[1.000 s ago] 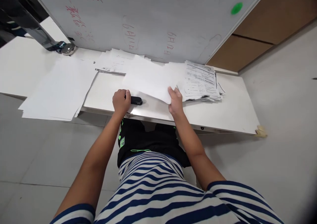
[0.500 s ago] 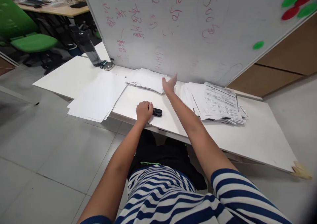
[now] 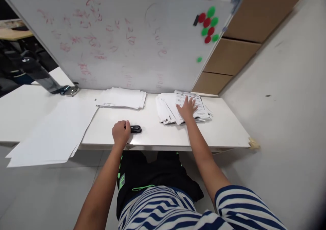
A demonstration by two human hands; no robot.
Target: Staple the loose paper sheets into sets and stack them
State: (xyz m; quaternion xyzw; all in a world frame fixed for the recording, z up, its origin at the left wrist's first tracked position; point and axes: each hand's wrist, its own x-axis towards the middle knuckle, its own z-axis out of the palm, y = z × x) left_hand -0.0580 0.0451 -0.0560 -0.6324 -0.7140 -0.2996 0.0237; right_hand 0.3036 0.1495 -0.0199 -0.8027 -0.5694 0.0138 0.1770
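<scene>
My left hand [image 3: 121, 133] is closed around one end of a black stapler [image 3: 136, 129] lying on the white table near its front edge. On the right, my right hand [image 3: 187, 108] rests spread on top of a stack of printed papers [image 3: 168, 104], fingers apart. Edges of several sheets stick out unevenly from this stack. A second paper stack [image 3: 122, 97] lies behind the stapler, against the whiteboard's foot. Large blank sheets [image 3: 58, 131] are on the left, with their lower corners hanging past the table's front edge.
A whiteboard [image 3: 107, 63] with red writing and round magnets stands along the back of the table [image 3: 229, 128]. At the left are a dark water bottle [image 3: 43, 75] and a small shiny object [image 3: 71, 90]. Cardboard boxes [image 3: 229, 56] are stacked behind, beside the right wall.
My right hand has moved right from beside the middle paper stack onto the printed stack. The view has turned to the right. My left hand stays on the stapler.
</scene>
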